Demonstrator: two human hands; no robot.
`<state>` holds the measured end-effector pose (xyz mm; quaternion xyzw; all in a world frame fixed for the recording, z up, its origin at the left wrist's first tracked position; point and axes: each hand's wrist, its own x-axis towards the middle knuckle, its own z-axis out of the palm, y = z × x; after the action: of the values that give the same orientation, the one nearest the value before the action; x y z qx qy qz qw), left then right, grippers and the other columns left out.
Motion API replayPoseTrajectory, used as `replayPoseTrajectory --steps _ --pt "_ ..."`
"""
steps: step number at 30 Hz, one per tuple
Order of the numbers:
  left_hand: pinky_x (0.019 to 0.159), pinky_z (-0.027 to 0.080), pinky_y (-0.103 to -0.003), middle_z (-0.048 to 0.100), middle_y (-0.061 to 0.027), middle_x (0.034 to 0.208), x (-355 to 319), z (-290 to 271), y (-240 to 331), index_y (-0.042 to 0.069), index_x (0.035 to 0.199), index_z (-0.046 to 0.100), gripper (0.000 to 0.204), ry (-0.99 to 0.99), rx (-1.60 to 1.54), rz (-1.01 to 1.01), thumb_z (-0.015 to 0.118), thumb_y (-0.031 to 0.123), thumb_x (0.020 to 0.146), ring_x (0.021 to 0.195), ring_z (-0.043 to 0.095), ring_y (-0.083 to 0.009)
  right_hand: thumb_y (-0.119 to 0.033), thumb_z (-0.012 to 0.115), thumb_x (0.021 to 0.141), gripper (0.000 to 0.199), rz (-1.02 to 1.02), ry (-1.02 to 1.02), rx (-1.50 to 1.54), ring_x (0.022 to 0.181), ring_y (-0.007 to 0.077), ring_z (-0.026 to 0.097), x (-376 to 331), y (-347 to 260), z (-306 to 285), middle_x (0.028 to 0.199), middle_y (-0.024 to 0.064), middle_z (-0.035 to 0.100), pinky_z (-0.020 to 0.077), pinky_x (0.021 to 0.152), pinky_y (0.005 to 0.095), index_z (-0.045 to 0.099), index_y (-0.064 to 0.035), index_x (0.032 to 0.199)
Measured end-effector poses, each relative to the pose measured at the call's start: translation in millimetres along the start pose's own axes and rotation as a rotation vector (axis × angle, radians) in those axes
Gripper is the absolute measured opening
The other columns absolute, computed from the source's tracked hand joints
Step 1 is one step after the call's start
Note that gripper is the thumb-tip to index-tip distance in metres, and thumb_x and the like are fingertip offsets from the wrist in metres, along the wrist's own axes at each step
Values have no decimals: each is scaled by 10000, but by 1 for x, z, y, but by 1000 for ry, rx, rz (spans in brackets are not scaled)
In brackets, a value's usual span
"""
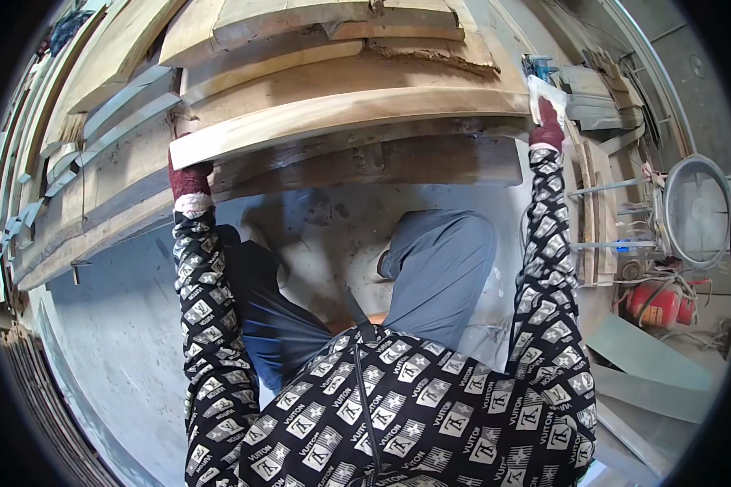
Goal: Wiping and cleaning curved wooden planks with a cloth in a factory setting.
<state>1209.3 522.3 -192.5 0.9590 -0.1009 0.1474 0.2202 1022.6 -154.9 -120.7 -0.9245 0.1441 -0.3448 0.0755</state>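
Both gloved hands clamp opposite ends of a long pale wooden plank (341, 114) at twelve o'clock, left hand (188, 180) at ten, right hand (547, 122) at two, spread wide to balance it atop the stacked rough timber slabs (317, 40).

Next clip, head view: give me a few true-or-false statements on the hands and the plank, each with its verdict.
1. Both hands grip the same long plank. True.
2. The left hand is bare. False: it wears a dark red glove.
3. The right hand holds the plank's right end. True.
4. The plank lies flat on the floor. False: it is held up against a stack of boards.
5. A red tank stands at the right. True.
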Motion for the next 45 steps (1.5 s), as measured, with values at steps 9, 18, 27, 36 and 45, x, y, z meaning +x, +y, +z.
replayPoseTrajectory --steps 9,18,27,36,45 --pt "860 407 -319 594 -84 995 21 8 -23 169 1007 587 298 23 -14 24 567 270 728 963 540 -239 -152 500 714 295 -486 -45 -112 933 257 514 -67 -305 60 991 84 538 415 757 403 516 -124 1008" --pt "862 405 -323 594 -87 996 -1 2 -9 154 1011 583 300 41 -128 -17 559 275 737 964 539 -238 -137 565 613 273 -208 -173 -38 887 283 533 19 -146 -15 902 100 578 401 773 408 586 -53 873" --pt "864 404 -326 594 -89 996 -1 6 -2 139 1014 579 304 51 -291 -51 552 279 746 966 539 -238 -96 447 668 353 -417 -89 148 968 297 528 -38 -308 -9 986 148 575 380 864 393 571 -46 995" --pt "865 403 -329 594 -92 997 -44 29 3 124 1018 575 309 -45 -475 -222 544 284 755 967 538 -237 -61 403 600 569 -488 -78 264 1151 359 399 -77 -300 0 1162 177 487 220 1010 461 501 -59 1160" --pt "801 453 -347 587 -104 983 -38 -41 71 33 1077 500 373 -179 -2130 -753 476 319 839 883 568 -231 -192 464 685 520 -520 50 237 1194 303 371 -106 -272 11 1200 124 472 178 1022 476 481 -79 1192"
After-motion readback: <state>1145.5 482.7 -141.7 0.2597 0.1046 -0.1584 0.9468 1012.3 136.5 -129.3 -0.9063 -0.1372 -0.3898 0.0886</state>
